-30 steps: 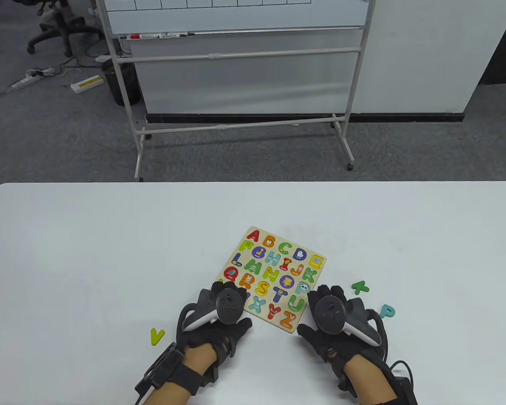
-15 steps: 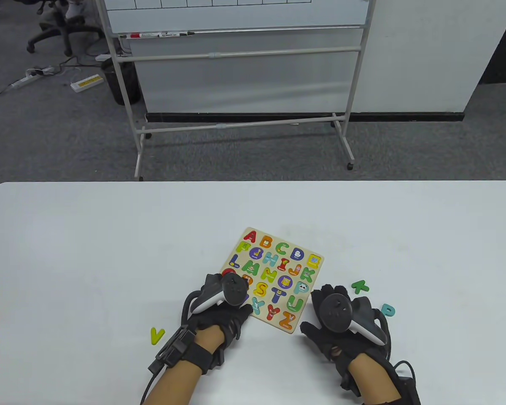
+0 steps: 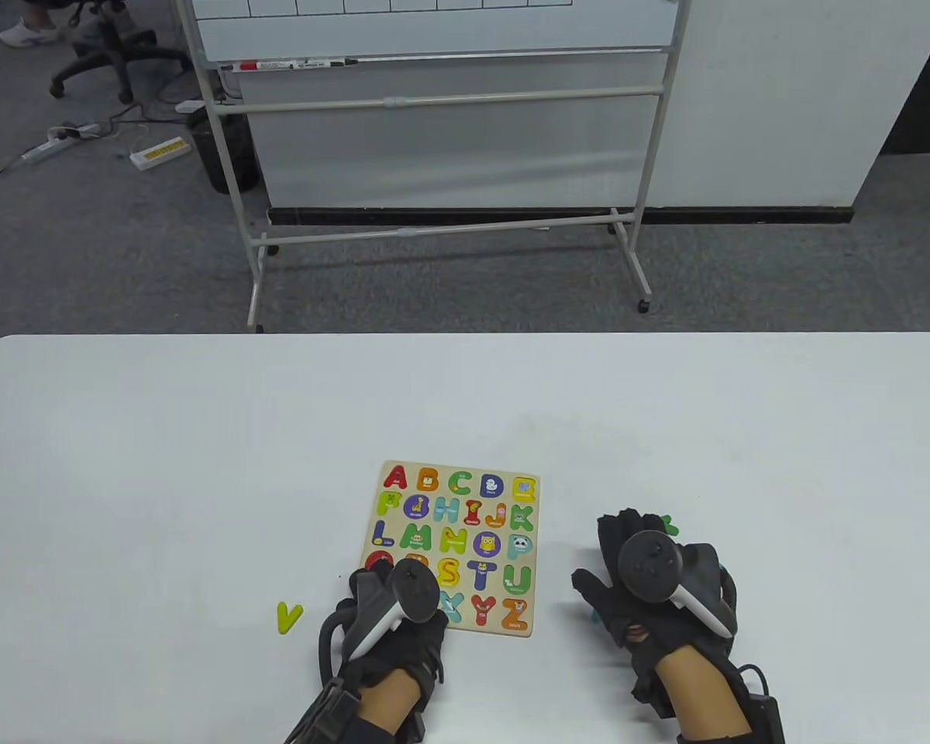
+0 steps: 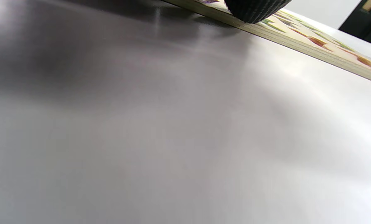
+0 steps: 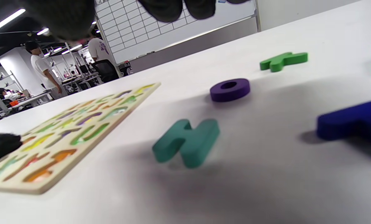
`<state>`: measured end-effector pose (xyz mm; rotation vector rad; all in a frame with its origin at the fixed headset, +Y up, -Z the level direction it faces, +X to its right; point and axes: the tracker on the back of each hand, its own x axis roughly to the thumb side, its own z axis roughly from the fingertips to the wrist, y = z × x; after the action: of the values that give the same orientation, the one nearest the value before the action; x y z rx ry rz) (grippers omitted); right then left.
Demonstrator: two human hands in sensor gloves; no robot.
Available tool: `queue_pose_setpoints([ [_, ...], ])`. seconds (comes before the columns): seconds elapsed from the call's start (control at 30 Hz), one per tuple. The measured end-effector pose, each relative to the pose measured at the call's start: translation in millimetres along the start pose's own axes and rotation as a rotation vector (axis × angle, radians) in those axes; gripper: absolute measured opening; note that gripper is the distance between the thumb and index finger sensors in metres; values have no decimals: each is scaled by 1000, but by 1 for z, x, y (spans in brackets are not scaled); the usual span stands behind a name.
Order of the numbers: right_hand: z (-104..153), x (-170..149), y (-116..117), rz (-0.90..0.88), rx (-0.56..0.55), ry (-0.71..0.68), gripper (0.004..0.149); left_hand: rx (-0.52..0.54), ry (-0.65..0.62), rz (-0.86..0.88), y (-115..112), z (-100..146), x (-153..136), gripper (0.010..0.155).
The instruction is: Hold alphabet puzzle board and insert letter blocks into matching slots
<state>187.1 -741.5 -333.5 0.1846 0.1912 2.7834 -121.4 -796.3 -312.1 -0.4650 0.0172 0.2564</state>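
1. Left hand (image 3: 399, 620) resting on the board's near-left corner; left wrist view shows one fingertip (image 4: 254, 11) pressing on the board edge. Grip beyond that press: cannot tell.
2. Yellow V (image 3: 287, 617) lying at 9 o'clock of the left hand, apart from it, untouched.
3. Alphabet puzzle board (image 3: 531, 496) flat on the table (image 3: 163, 465), square to the near edge, most slots filled.
4. Right hand (image 3: 651, 589) hovering at 3 o'clock of the board, well clear of it, holding nothing visible; fingers (image 5: 176, 9) hanging apart above the loose letters.
5. Loose below the right hand, from its wrist view: teal H (image 5: 187, 141), purple O (image 5: 230, 89), green K (image 5: 283, 61), dark blue block (image 5: 353, 121).
6. Advice: keep steady downward press on the corner so the board cannot slide. Pinch one letter by its edges, probably the nearest H, turn it to match the cut-out, lower flat, no forcing.
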Motion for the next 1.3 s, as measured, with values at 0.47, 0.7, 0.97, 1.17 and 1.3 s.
queue_pose_setpoints([
  [0.47,6,8,1,160,70,-42,78,53,18,-135,-12,24,11,78],
  [0.7,2,28,23,444,137,-29,76,52,9,-159,-13,24,12,78],
  [0.97,0,34,36,501,94,-33,68,35,2,-159,-13,24,12,78],
  [1.17,-2,36,36,489,65,-40,63,32,-2,-165,-13,24,12,78],
  [1.3,-2,33,36,467,53,-39,62,26,-8,-165,-13,24,12,79],
])
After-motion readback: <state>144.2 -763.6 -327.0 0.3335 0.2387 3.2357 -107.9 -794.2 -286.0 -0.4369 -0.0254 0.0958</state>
